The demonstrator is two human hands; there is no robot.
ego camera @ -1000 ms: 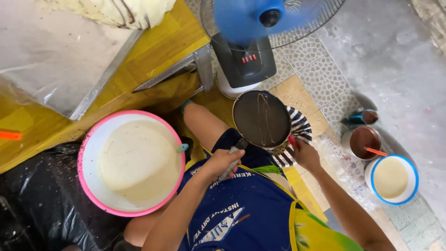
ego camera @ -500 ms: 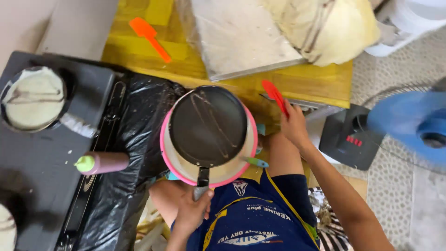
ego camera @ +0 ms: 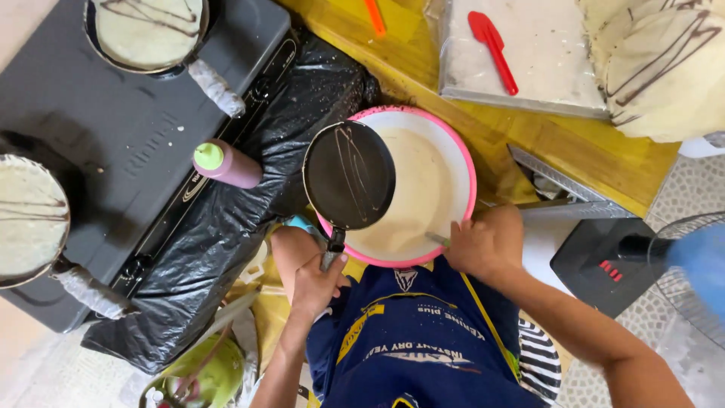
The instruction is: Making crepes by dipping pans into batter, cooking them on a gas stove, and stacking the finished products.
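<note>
My left hand grips the handle of a small black pan with thin brown streaks on it, held tilted over the left side of a pink-rimmed bowl of pale batter. My right hand rests at the bowl's near right rim, closed on a thin utensil handle that dips into the batter. I wear a blue apron.
A black stove at left carries two pans of pale batter. A squeeze bottle with a green cap lies on black plastic sheeting. A metal tray with a red spatula, stacked crepes, an orange spatula and a blue fan are nearby.
My view has swung left towards the stove. The black pan moved from above the bowl's centre to its left side. My right hand let go of the red spatula and took the utensil in the bowl.
</note>
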